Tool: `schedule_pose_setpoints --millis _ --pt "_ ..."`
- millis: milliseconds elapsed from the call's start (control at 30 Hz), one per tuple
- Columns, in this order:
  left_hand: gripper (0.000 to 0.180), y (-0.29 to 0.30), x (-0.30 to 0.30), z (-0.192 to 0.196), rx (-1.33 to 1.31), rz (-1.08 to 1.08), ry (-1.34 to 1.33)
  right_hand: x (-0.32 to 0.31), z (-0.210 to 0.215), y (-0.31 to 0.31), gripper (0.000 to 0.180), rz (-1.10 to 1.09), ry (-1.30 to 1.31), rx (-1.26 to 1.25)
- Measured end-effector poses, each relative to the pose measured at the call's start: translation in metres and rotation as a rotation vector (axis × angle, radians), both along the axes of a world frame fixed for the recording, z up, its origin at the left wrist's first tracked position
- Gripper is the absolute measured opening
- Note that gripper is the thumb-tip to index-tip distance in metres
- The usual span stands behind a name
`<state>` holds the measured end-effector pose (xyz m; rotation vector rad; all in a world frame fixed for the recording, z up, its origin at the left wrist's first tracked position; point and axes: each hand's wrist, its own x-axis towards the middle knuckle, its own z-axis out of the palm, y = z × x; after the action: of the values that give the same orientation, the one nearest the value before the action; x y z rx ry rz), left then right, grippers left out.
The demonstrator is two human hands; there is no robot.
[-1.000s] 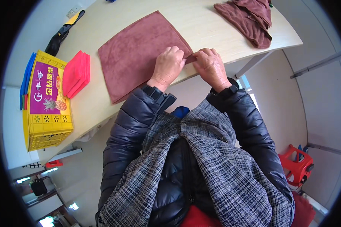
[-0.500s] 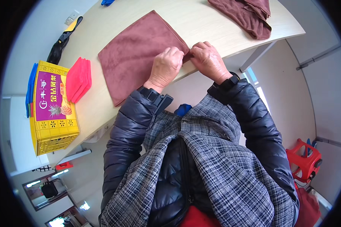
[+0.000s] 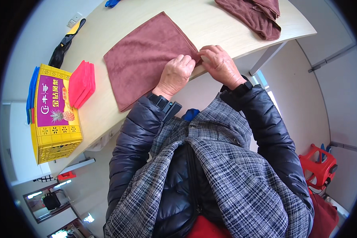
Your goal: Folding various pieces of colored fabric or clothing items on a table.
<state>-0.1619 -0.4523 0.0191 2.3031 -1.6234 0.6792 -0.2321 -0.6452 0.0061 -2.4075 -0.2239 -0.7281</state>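
A folded reddish-brown cloth [image 3: 146, 59] lies on the pale wooden table, its near right corner reaching the table's front edge. My left hand [image 3: 175, 76] is closed on the cloth's near edge, the fingers curled under and partly hidden. Just right of it, my right hand [image 3: 221, 66] pinches the corner between thumb and bent fingers. The fingertips of both hands almost meet there, so the bit of fabric between them is mostly covered.
Another brown cloth [image 3: 254, 18] lies crumpled at the far right of the table [image 3: 214, 25]. At the left stand a yellow crate-like box [image 3: 59, 137], pink-red folded pads [image 3: 81, 84] and a black-and-yellow item [image 3: 61, 49]. A red stool [image 3: 318, 166] is on the floor at right.
My right hand's fingers have loosened a little and shifted slightly at the corner. My left hand has moved slightly nearer to me. The cloth lies nearly the same.
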Motion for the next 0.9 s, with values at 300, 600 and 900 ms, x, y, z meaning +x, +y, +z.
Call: schedule_pose_setpoints --millis 300,600,900 --pt "0.011 0.006 -0.009 -0.006 -0.050 -0.013 0.007 -0.011 0.008 0.002 0.023 0.172 0.002 -0.116" --pt "0.008 0.003 -0.010 -0.008 -0.124 -0.010 0.055 -0.009 0.009 0.003 0.015 0.153 -0.021 -0.167" --pt "0.009 0.010 -0.013 -0.004 -0.151 0.016 0.103 -0.003 0.011 0.013 0.017 0.152 -0.045 -0.165"
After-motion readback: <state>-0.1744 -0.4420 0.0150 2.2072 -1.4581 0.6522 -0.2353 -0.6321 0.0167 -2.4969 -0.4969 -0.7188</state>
